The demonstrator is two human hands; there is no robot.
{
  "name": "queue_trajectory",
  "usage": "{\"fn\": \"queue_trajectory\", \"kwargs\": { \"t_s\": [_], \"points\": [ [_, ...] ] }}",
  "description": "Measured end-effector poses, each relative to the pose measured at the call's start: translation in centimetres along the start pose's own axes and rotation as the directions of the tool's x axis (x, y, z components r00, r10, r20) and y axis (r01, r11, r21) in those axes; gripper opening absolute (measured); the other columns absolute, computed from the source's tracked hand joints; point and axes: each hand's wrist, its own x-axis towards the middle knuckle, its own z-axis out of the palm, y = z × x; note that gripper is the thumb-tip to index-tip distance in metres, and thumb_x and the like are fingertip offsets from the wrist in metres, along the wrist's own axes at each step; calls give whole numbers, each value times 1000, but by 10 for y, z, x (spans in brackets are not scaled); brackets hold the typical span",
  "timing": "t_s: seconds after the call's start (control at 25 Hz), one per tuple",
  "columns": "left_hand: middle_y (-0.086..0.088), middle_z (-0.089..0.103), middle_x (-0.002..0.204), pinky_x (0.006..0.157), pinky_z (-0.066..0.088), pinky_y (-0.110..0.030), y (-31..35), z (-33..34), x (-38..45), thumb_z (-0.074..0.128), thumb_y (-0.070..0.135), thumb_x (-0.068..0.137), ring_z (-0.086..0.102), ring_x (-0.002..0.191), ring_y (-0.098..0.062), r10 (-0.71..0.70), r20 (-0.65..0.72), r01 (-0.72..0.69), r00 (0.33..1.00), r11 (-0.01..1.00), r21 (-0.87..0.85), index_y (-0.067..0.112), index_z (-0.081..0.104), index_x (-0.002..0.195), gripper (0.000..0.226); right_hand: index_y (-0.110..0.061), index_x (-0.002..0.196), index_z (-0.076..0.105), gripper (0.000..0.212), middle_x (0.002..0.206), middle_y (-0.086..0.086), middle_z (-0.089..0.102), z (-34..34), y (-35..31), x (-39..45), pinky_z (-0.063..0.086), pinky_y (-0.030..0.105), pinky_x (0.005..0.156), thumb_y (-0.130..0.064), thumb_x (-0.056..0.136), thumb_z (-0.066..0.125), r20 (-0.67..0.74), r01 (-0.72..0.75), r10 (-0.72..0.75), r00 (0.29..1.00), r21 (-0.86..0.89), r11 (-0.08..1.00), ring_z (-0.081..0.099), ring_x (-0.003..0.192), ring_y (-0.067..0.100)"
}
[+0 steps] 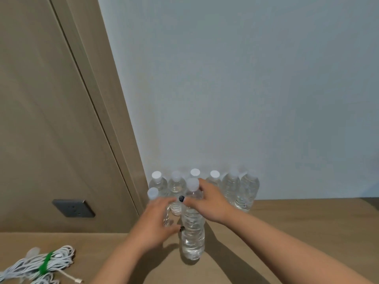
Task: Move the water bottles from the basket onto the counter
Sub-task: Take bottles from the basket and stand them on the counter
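At the back corner of a wooden counter (287,222), a person's two bare hands are working among a cluster of clear water bottles. The left hand (158,220) is curling around the body of a bottle (153,194) at the cluster's left edge, its thumb reaching across to the side of the nearest bottle (192,230). The right hand (209,203), at about two o'clock from the left one, is resting on the shoulder of that same nearest bottle, fingers spread and reaching toward its white cap; whether they are actually gripping it cannot be told. That bottle is standing upright on the counter, closest to the camera.

Behind it, at twelve o'clock, a row of bottles (231,185) is standing upright along the pale wall (246,89), packed close together, the two at the right end blurred.

At nine o'clock from the hands, a dark wall socket (73,208) is sitting in a tan panel (41,119). At seven o'clock, a coil of white cable (39,265) bound with a green tie (46,263) is lying on the counter, well apart from the bottles.
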Motion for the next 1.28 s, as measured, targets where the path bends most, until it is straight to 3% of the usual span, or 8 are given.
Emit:
{"fn": "queue_trajectory", "kwargs": {
  "t_s": [0.12, 0.4, 0.56, 0.64, 0.72, 0.8, 1.0, 1.28],
  "points": [
    [9, 36, 145, 110, 29, -25, -17, -21, 15, 68, 29, 84, 29, 139, -11, 106, -174, -60, 979, 966, 251, 26, 38, 144, 67, -22, 113, 54, 34, 94, -16, 54, 14, 7, 8, 35, 8, 64, -24, 84, 71, -2, 8, -8, 1000, -99, 995, 52, 93, 9],
    [-9, 35, 150, 101, 49, -36, -54, 9, 29, 71, 5, 75, 36, 140, -27, 135, -137, -70, 981, 915, 398, 5, 33, 147, 82, -20, 111, 56, 36, 103, -6, 58, 44, 31, 33, 37, 7, 69, -13, 81, 73, -23, -62, 63, 998, 8, 998, 54, 95, 11],
    [-12, 39, 143, 74, 60, -30, -64, 25, 31, 85, -2, 52, 53, 127, -30, 105, -171, -27, 980, 913, 408, 3, 36, 142, 102, -29, 107, 55, 42, 109, -5, 63, 59, 46, 38, 37, 12, 80, -14, 75, 78, -93, -40, 46, 995, 62, 997, 56, 102, 11],
    [-9, 37, 143, 65, 59, -28, -64, 27, 32, 85, -4, 50, 53, 125, -28, 91, -185, -7, 979, 912, 409, 4, 35, 142, 105, -31, 107, 55, 44, 107, -8, 61, 60, 49, 39, 35, 7, 81, -16, 75, 80, -104, -31, 37, 994, 53, 998, 54, 102, 9],
    [-7, 35, 143, 64, 58, -28, -64, 29, 33, 84, -6, 51, 50, 126, -26, 83, -198, 4, 977, 915, 402, 6, 35, 142, 104, -29, 108, 53, 45, 107, -8, 57, 61, 49, 39, 33, 5, 80, -18, 74, 81, -114, -36, 39, 993, 25, 999, 52, 101, 8],
    [-6, 34, 143, 65, 58, -28, -64, 30, 33, 82, -7, 52, 48, 125, -24, 81, -208, 7, 975, 920, 393, 7, 35, 142, 103, -21, 116, 51, 51, 115, -3, 53, 65, 48, 40, 34, 13, 83, -23, 74, 80, -149, -125, 122, 981, -10, 992, 49, 103, 9],
    [-6, 34, 143, 67, 57, -27, -63, 31, 32, 79, -9, 51, 48, 124, -24, 68, -209, 21, 975, 918, 397, 7, 36, 141, 102, -9, 131, 43, 72, 130, 10, 52, 75, 44, 48, 38, 26, 86, -40, 75, 75, -66, -492, 495, 866, 57, 869, 53, 118, 25],
    [-4, 32, 144, 71, 58, -29, -63, 33, 32, 80, -8, 56, 51, 125, -25, 51, -223, 33, 974, 933, 358, 8, 33, 142, 99, -9, 129, 47, 69, 127, 6, 58, 78, 40, 53, 42, 26, 83, -37, 74, 78, -2, -489, 491, 871, 74, 869, 58, 112, 23]
  ]
}}
